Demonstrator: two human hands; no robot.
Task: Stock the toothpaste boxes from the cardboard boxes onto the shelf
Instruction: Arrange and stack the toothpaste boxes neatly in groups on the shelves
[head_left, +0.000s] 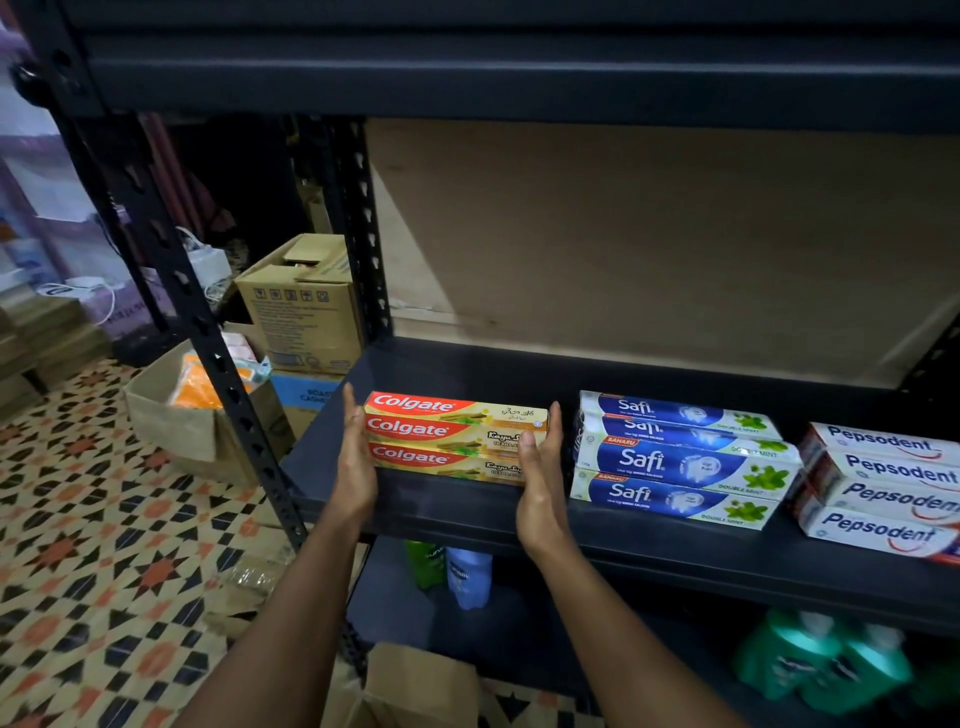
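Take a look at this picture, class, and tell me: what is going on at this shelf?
A person is stocking toothpaste on a dark metal shelf. The left hand and right hand press flat against opposite ends of a small stack of Colgate boxes that sits on the shelf. To its right lie the Safi boxes, and further right the Pepsodent boxes. Cardboard boxes stand on the floor to the left.

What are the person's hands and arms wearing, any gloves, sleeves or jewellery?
Nothing visible. The left hand and right hand are ungloved, with no rings or watch showing, and both forearms are sleeveless to the frame's edge.
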